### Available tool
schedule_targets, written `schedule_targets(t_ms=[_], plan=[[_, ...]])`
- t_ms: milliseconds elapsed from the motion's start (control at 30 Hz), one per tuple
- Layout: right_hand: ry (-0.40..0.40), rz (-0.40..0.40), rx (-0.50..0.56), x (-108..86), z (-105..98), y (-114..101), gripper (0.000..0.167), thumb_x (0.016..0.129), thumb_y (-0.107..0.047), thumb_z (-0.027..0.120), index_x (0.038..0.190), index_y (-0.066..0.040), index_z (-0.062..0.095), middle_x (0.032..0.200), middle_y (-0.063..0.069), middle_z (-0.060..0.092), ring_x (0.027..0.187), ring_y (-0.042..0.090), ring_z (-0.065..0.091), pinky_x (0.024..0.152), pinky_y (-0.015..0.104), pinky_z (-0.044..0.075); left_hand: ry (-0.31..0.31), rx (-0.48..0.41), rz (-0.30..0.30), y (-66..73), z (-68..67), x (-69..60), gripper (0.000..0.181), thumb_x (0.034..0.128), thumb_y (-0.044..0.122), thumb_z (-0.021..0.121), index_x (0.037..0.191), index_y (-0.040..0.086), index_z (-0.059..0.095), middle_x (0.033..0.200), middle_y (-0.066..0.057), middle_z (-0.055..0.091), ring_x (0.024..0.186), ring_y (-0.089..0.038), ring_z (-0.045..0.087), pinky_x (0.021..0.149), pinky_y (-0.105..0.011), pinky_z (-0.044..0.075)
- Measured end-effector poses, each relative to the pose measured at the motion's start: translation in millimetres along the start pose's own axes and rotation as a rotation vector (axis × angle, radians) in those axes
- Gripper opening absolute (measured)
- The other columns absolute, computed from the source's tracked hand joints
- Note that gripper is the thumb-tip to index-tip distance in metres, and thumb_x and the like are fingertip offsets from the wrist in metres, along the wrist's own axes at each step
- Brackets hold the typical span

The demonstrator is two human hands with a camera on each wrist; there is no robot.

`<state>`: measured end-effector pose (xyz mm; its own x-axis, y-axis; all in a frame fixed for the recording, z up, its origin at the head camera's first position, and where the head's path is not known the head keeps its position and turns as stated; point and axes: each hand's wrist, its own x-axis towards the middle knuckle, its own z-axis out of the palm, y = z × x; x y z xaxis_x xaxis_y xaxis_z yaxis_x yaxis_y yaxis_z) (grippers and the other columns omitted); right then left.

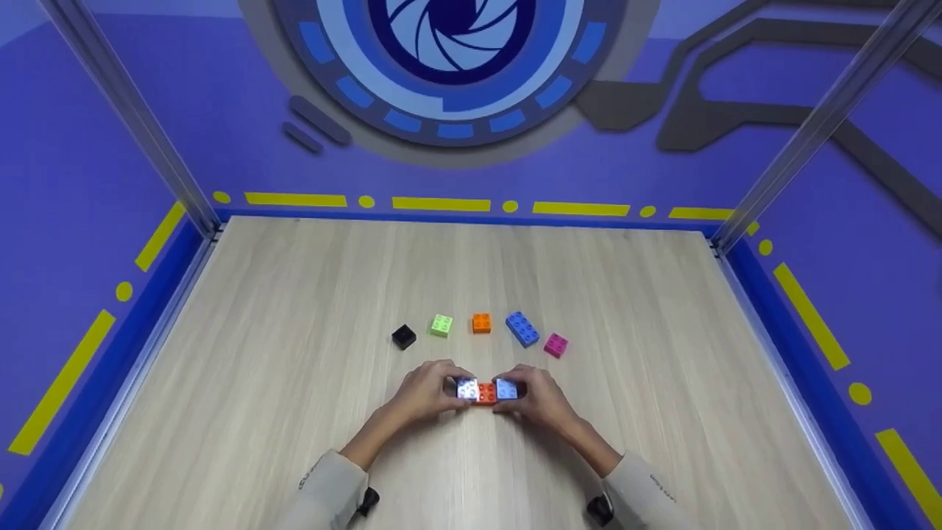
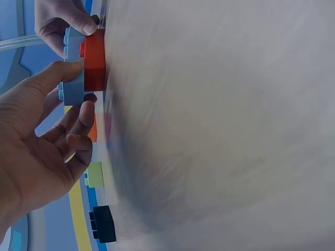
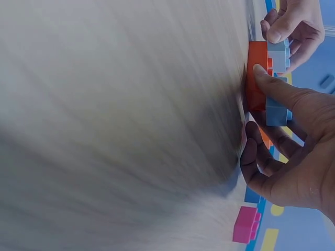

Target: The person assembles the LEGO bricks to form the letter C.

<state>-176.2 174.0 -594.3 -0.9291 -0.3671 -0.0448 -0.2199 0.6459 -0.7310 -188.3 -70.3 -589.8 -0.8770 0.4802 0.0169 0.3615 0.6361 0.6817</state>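
A red toy brick [image 1: 486, 394] lies on the table with two light blue bricks on its top, one at each end and a gap of red studs between. My left hand [image 1: 430, 386] pinches the left light blue brick [image 2: 73, 90], its thumb on the near side. On the other end, my right hand [image 1: 543, 395] grips the right light blue brick [image 3: 276, 111], and its thumb lies across onto the red brick [image 3: 256, 86]. The right fingertips behind the bricks are partly hidden.
Beyond the hands, loose bricks form an arc: black [image 1: 404, 337], lime green [image 1: 441, 325], orange [image 1: 481, 323], a longer blue one [image 1: 522, 329] and magenta [image 1: 556, 345]. Blue-purple panels [image 1: 471, 177] wall the wooden table [image 1: 309, 280] at the back and sides.
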Motion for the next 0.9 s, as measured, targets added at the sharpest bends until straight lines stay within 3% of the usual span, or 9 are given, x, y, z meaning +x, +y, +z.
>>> schedule_targets(t_ms=[267,400,533,733,900], plan=[[-0.004,0.007,0.007,2.0,1.6,-2.1,0.038,0.08,-0.017,0.088,0.116,-0.012,0.077,0.106,0.002,0.073,0.098,0.013,0.062,0.096,0.041,0.054,-0.062,-0.025,0.093,-9.6,-9.6,-0.7,0.044,0.0818,0.03,0.086,0.122,0.016,0.074,0.109,-0.001,0.075,0.097,-0.015,0.066,0.083,-0.03,0.05],[0.002,-0.002,-0.006,1.4,0.1,-1.9,0.039,0.079,-0.017,0.088,0.116,-0.009,0.077,0.107,0.004,0.073,0.099,0.015,0.062,0.097,0.043,0.054,-0.078,-0.138,0.107,-15.8,-16.6,2.9,0.055,0.0853,0.029,0.084,0.134,0.008,0.066,0.113,-0.008,0.073,0.093,-0.023,0.067,0.081,-0.027,0.051],[0.004,-0.005,-0.015,0.3,-1.0,-1.5,0.039,0.08,-0.017,0.088,0.116,-0.008,0.077,0.108,0.004,0.073,0.1,0.014,0.063,0.096,0.041,0.054,-0.013,-0.203,0.088,-21.2,-22.4,12.0,0.05,0.0921,0.022,0.077,0.135,0.001,0.063,0.113,-0.015,0.072,0.091,-0.026,0.068,0.079,-0.029,0.054],[0.0,-0.004,-0.023,0.0,0.7,0.7,0.04,0.079,-0.02,0.088,0.116,-0.011,0.077,0.106,0.001,0.073,0.099,0.012,0.063,0.094,0.037,0.054,0.155,-0.147,0.063,-27.1,-22.0,33.7,0.037,0.0942,0.01,0.071,0.129,-0.001,0.066,0.115,-0.017,0.072,0.093,-0.025,0.068,0.082,-0.037,0.057],[0.009,-0.007,-0.027,-0.2,1.4,0.5,0.039,0.079,-0.02,0.088,0.116,-0.011,0.077,0.106,0.001,0.073,0.099,0.012,0.063,0.094,0.037,0.054,0.168,-0.112,0.075,-23.0,-18.8,55.2,0.044,0.0919,0.009,0.073,0.134,-0.001,0.063,0.126,-0.019,0.069,0.088,-0.025,0.065,0.08,-0.034,0.054]])
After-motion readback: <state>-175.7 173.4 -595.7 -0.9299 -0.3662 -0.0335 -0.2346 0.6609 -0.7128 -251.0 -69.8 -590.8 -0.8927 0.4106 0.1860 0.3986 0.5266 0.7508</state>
